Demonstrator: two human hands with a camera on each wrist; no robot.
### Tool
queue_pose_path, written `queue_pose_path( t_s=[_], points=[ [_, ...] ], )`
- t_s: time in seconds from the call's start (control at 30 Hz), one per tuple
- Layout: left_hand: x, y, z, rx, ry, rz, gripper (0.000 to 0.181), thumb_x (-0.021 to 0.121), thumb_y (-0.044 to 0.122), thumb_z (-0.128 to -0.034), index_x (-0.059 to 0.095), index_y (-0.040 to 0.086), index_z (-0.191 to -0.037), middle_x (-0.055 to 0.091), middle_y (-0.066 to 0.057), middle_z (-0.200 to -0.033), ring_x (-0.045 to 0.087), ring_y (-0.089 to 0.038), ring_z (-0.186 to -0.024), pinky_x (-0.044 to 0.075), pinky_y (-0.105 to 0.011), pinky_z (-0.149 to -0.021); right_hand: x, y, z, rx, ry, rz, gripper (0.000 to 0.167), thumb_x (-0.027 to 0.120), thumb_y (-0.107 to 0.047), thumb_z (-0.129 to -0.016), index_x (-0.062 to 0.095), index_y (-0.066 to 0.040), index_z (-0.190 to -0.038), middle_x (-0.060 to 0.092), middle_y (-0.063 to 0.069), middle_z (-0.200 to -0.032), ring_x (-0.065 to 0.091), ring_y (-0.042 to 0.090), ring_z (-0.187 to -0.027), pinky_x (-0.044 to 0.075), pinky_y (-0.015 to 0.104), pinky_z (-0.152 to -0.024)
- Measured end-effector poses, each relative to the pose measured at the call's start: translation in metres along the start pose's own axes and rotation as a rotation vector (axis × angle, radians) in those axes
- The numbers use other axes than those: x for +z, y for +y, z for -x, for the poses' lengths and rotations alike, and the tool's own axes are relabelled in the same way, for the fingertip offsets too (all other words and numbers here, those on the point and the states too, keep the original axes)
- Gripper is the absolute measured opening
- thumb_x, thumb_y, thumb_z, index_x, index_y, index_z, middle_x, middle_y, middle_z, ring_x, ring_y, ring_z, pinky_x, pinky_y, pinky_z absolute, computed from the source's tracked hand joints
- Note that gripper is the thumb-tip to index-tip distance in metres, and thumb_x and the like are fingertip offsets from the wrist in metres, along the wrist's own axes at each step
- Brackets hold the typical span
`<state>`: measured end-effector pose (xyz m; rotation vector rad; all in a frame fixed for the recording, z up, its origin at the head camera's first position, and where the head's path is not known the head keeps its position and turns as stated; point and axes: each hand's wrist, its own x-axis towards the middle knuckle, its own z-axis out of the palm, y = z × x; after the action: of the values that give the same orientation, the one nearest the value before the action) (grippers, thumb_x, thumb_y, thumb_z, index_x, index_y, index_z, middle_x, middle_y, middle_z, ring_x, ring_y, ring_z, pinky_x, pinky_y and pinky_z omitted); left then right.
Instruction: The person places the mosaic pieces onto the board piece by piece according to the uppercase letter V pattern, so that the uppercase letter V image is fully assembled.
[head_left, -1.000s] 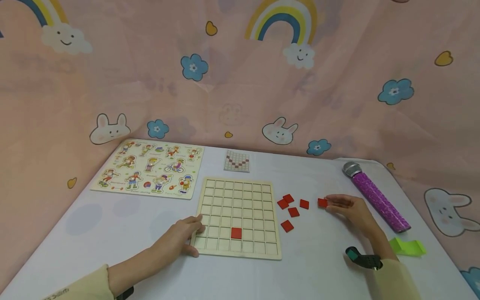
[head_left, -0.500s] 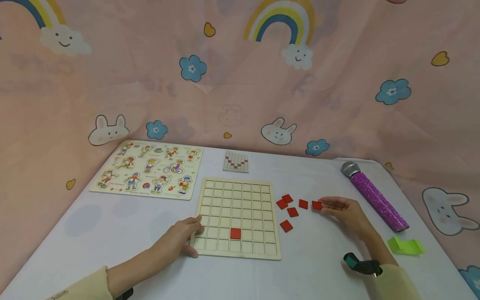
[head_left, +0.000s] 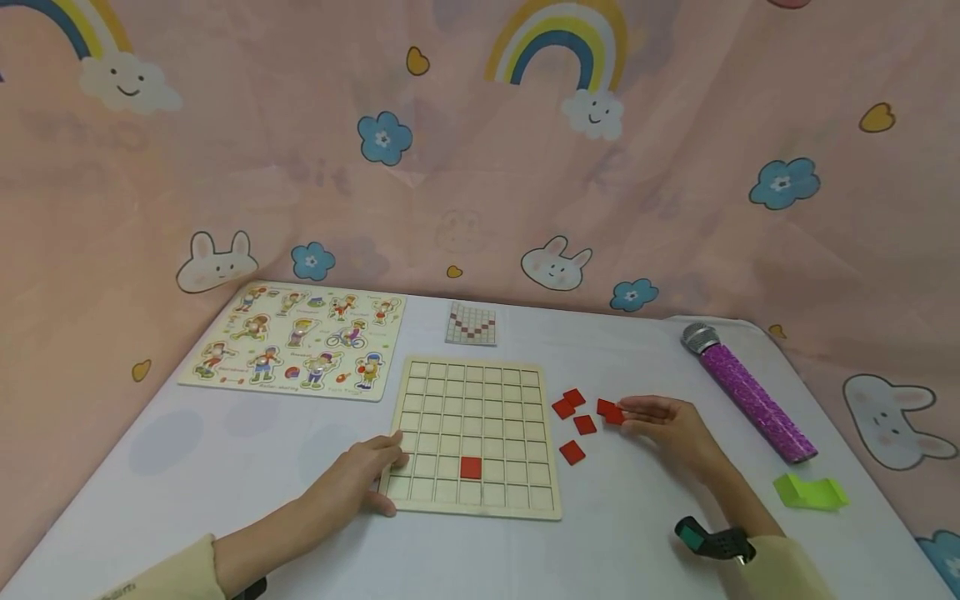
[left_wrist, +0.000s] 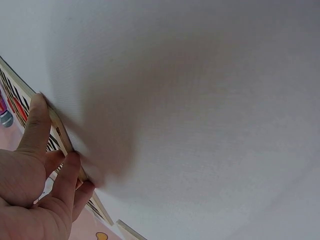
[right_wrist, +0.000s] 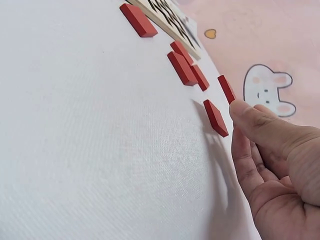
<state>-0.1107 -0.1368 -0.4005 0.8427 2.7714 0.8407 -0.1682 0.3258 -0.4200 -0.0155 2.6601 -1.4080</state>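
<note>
My left hand [head_left: 354,477] holds the lower left edge of a pale wooden grid board [head_left: 453,403]; in the left wrist view its thumb and bent fingers touch the board's edge [left_wrist: 61,134]. One red square tile [head_left: 471,467] lies in a cell low on the board. Right of the board, my right hand [head_left: 671,427] pinches another red square tile [right_wrist: 226,89] between thumb and fingers, slightly above the table. Just beside it lies a loose red tile [right_wrist: 215,118]. Several more red tiles [head_left: 584,425] lie between board and right hand, two of them overlapping.
Behind the board lies a small pattern card [head_left: 471,324] with a red V shape. A picture puzzle board [head_left: 292,340] is at the back left. On the right are a purple glitter microphone [head_left: 753,400] and a bright green block [head_left: 810,493]. A pink printed cloth [head_left: 465,183] hangs behind.
My right hand has moved left with the pinched red tile, which now overlaps the nearest loose tile in the head view. The left hand and the board have stayed put.
</note>
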Motion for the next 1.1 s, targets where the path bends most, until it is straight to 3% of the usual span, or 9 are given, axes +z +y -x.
queue_pose_path(
  t_s=[0.53,1.1],
  points=[
    [0.002,-0.002,-0.002,0.043,0.023,-0.023,0.052,0.085,0.015,-0.0584,0.064,-0.003,-0.102,0.053,-0.029,-0.130,0.056,-0.042,-0.114,0.048,-0.049,-0.090,0.028,-0.023,0.005,0.009,-0.009,-0.069,0.044,0.072,-0.018,-0.086,0.061,0.000,-0.125,0.064,0.016,-0.123,0.064,0.024,-0.108,0.051,0.022,-0.087],
    [0.002,0.000,-0.001,0.006,0.020,-0.007,0.052,0.085,0.014,-0.0590,0.064,-0.003,-0.104,0.052,-0.028,-0.132,0.054,-0.043,-0.116,0.046,-0.049,-0.093,0.065,-0.058,0.017,0.035,-0.014,-0.229,0.036,0.071,-0.010,-0.086,0.063,0.000,-0.119,0.067,0.014,-0.115,0.067,0.020,-0.100,0.052,0.023,-0.083]
  ],
)
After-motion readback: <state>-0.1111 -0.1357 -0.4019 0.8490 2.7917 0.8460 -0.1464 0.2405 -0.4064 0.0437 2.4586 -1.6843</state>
